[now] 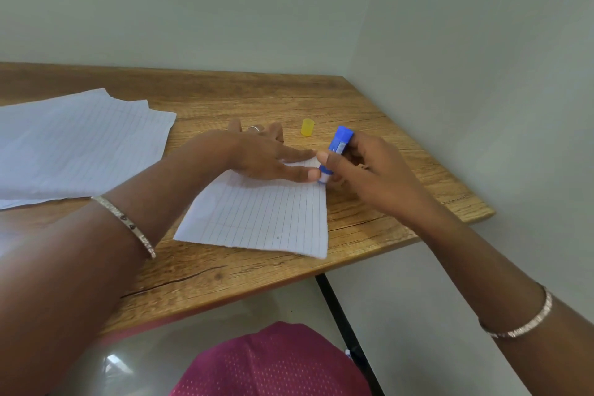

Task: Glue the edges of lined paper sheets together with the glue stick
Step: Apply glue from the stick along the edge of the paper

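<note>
A table (369,100) fills the middle of the frame. A sheet (266,215) lies on it at centre, and a pile of sheets (74,145) lies at the left, apart from it. The left hand (260,151) rests flat on the sheet's upper part. The right hand (369,167) holds a glue stick (339,143) tilted, with its lower end at the sheet's upper right corner. A cap (307,127) stands on the table just above them.

place: study or office corner | cues: wooden desk (257,96), lined paper sheets (74,145), bare pale walls (289,3)

glue stick (337,151): blue, uncapped, tilted | lined sheet (266,215): flat | stack (74,141): left
</note>
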Demonstrator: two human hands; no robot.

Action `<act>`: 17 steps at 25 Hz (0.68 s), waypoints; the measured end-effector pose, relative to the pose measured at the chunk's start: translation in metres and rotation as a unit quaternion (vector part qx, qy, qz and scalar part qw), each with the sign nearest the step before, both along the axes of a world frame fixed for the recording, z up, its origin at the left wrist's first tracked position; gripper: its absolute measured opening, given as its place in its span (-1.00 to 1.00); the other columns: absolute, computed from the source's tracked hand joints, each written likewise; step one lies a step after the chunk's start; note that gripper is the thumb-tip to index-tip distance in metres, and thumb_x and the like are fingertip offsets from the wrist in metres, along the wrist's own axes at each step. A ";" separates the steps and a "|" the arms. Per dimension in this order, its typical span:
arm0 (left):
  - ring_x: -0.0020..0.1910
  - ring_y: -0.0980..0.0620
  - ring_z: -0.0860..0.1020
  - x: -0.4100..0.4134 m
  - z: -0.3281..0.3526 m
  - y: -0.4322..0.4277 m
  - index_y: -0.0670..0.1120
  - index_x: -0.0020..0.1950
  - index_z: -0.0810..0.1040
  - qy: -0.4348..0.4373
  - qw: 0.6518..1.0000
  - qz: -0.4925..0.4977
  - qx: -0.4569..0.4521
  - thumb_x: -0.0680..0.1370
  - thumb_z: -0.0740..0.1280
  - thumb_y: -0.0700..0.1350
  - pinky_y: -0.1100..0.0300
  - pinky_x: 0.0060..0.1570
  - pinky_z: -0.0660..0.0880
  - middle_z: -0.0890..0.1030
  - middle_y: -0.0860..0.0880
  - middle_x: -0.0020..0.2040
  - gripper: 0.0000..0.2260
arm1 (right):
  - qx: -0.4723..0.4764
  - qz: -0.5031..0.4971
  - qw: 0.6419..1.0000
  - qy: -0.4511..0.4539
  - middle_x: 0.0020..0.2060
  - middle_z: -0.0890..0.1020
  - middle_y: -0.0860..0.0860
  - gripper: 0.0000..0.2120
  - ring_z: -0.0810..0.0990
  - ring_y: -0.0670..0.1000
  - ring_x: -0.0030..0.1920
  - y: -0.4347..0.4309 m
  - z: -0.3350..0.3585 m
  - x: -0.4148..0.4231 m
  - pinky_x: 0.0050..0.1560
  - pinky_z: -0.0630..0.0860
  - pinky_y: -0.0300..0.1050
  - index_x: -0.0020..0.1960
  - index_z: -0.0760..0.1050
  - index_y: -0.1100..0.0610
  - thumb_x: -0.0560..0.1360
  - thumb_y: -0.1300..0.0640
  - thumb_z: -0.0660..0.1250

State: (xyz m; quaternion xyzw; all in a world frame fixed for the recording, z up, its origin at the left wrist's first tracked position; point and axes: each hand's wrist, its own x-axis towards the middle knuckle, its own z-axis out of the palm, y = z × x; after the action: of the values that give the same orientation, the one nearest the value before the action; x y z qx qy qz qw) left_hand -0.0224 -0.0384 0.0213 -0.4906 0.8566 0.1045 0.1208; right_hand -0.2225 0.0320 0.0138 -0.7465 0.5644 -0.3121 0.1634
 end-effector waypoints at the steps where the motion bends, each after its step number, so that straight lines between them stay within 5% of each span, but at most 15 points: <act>1: 0.47 -0.17 0.21 0.001 -0.001 0.000 0.51 0.47 -0.07 -0.003 1.000 -0.002 0.001 0.23 -0.17 0.62 -0.26 0.42 -0.01 0.23 -0.01 0.39 -0.22 | 0.012 -0.015 0.999 -0.039 -0.19 0.73 0.03 -0.72 0.72 -0.02 -0.20 -0.007 0.001 -0.002 -0.04 0.66 0.13 -0.01 0.60 0.12 0.59 -0.10 0.36; 4: 0.46 -0.16 0.23 0.002 -0.004 -0.002 0.53 0.46 -0.11 -0.013 1.000 -0.011 -0.012 0.21 -0.12 0.63 -0.25 0.41 0.00 0.23 -0.01 0.40 -0.19 | 0.018 -0.046 0.996 -0.074 -0.22 0.74 0.02 -0.71 0.73 -0.04 -0.20 -0.027 -0.001 -0.006 -0.02 0.67 0.17 -0.02 0.60 0.14 0.58 -0.10 0.37; 10: 0.46 -0.16 0.25 -0.002 -0.003 0.001 0.48 0.49 -0.07 -0.009 1.000 0.004 -0.027 0.18 -0.09 0.65 -0.24 0.41 0.01 0.25 -0.06 0.42 -0.13 | -0.001 -0.032 0.999 0.003 -0.22 0.70 0.05 -0.73 0.69 0.05 -0.17 -0.033 -0.004 -0.005 -0.07 0.62 0.17 -0.06 0.57 0.07 0.58 -0.13 0.35; 17: 0.50 -0.18 0.23 0.001 -0.001 -0.001 0.43 0.52 -0.03 -0.027 0.999 0.005 -0.044 0.52 -0.10 0.44 -0.31 0.45 -0.02 0.23 -0.10 0.49 -0.44 | -0.012 -0.014 0.997 0.073 -0.22 0.65 -0.03 -0.75 0.60 -0.03 -0.18 -0.002 -0.006 0.000 -0.18 0.51 -0.11 -0.04 0.54 0.02 0.59 -0.16 0.31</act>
State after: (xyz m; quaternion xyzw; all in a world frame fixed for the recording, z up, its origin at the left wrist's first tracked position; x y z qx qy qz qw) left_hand -0.0218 -0.0395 0.0201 -0.5023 0.8543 0.0537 0.1219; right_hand -0.2228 0.0303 0.0082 -0.7611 0.5815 -0.2663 0.1083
